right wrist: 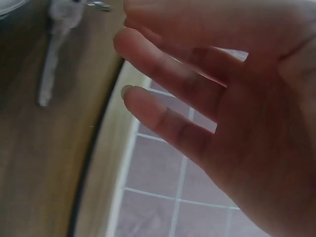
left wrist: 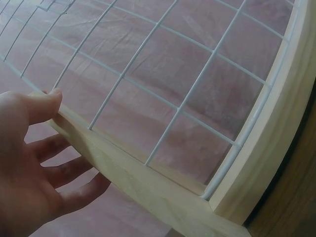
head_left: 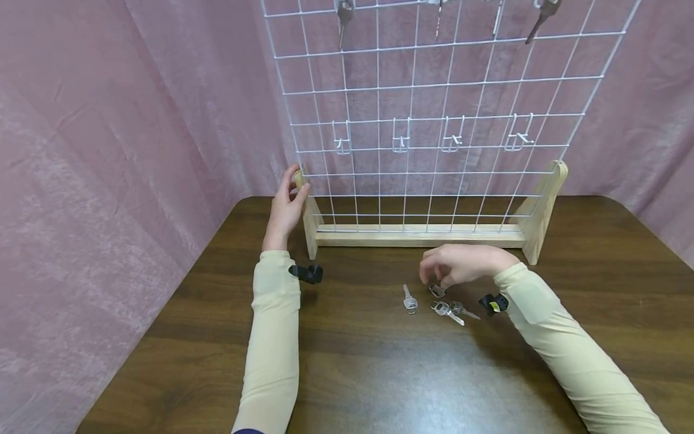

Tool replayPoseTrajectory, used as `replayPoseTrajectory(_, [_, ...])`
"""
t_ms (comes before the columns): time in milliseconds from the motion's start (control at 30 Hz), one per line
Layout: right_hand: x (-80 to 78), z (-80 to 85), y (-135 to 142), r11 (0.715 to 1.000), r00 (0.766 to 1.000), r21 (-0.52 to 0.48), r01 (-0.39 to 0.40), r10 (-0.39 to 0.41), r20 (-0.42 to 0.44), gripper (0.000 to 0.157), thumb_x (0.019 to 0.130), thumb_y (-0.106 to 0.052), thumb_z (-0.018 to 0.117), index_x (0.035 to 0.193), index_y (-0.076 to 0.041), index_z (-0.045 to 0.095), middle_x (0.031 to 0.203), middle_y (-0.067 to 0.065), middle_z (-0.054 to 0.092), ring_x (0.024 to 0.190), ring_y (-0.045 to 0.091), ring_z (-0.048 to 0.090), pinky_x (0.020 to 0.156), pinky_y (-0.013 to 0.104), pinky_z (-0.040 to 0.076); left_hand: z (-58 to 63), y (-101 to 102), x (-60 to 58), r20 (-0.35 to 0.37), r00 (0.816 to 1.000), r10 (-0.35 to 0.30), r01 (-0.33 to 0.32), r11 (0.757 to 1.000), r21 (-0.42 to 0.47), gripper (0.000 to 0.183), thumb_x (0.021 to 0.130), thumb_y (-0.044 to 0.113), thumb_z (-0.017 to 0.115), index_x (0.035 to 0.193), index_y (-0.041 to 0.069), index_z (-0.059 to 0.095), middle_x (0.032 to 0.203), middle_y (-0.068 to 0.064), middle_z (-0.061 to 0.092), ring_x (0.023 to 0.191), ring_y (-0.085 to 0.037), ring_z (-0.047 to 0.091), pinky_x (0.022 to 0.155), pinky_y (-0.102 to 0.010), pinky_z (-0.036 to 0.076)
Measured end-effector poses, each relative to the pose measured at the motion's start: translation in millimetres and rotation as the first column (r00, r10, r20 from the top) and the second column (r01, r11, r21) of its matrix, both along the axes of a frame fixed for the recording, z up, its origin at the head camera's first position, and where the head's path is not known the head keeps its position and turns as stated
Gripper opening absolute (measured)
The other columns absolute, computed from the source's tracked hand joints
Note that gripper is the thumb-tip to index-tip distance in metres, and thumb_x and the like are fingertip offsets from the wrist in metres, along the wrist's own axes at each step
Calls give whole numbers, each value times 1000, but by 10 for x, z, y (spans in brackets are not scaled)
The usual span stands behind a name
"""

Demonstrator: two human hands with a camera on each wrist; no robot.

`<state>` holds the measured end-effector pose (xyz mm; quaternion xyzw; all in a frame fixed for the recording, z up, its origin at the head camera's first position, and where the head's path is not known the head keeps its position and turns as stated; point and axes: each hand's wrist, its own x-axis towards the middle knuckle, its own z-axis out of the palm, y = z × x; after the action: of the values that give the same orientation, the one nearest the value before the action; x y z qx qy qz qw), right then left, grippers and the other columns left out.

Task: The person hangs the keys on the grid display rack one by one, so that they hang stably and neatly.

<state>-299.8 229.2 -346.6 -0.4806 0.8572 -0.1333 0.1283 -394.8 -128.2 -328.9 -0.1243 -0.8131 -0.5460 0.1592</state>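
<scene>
My left hand (head_left: 287, 208) grips the top of the wooden end support (head_left: 308, 211) of a white wire grid rack (head_left: 434, 175). In the left wrist view, the thumb rests near the grid side and the other fingers are behind the wood. My right hand (head_left: 468, 264) is low over the table, palm down, its fingers bent toward a key (head_left: 437, 290). Its thumb tip is right at that key; I cannot tell whether it is pinched. Beside it lie a key with a clear head (head_left: 410, 302), another clear-headed key (head_left: 447, 311) and a darker key (head_left: 464, 310).
Several white hooks (head_left: 401, 143) hang in a row across the grid. Higher up, keys hang, among them a grey key (head_left: 344, 15) and a dark key (head_left: 542, 18). The rack's wooden base bar (head_left: 412, 236) stands on the brown table (head_left: 352, 349), before a pink curtain (head_left: 162, 120).
</scene>
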Motion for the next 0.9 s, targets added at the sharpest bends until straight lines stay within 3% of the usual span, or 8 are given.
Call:
replayPoseTrajectory(200, [-46,-108,-17,1000,999,-7,-11,11,39,26,70,9,65,87,-11,66,90,1,59,74,11,56,67,19,46,6,-3,5,-7,1000,1,-1,1000,1,50,101,25,52,147,26,35,139,-23,51,126,-39,53,103,-51,45])
replayPoseTrajectory(467, [-50,-152,-10,1000,999,14,19,-20,27,19,71,3,70,75,-14,63,83,-3,56,73,8,53,65,17,43,11,8,-6,15,1000,-5,5,1000,20,50,100,25,52,147,26,35,139,-24,51,126,-39,52,104,-51,45])
replayPoseTrajectory(700, [-52,-110,10,999,1000,18,28,-28,-8,17,75,1,69,75,-14,61,79,-2,57,69,-1,50,64,17,44,269,105,317,58,998,-16,15,1000,12,50,101,14,49,149,12,32,140,-30,48,128,-43,50,106,-52,43])
replayPoseTrajectory(767, [-53,-93,25,999,999,13,34,-34,-19,17,77,0,70,75,-14,60,77,-5,56,69,-1,50,64,17,45,264,100,313,59,998,-14,14,1000,8,51,101,14,48,149,12,32,140,-29,47,129,-43,49,106,-51,43])
replayPoseTrajectory(900, [-47,-22,53,999,998,-1,54,-54,-33,19,82,1,67,77,-14,57,74,-9,56,68,-1,51,64,18,46,145,40,137,56,998,-14,13,1000,19,52,101,18,50,150,17,32,141,-28,48,129,-42,49,106,-52,42])
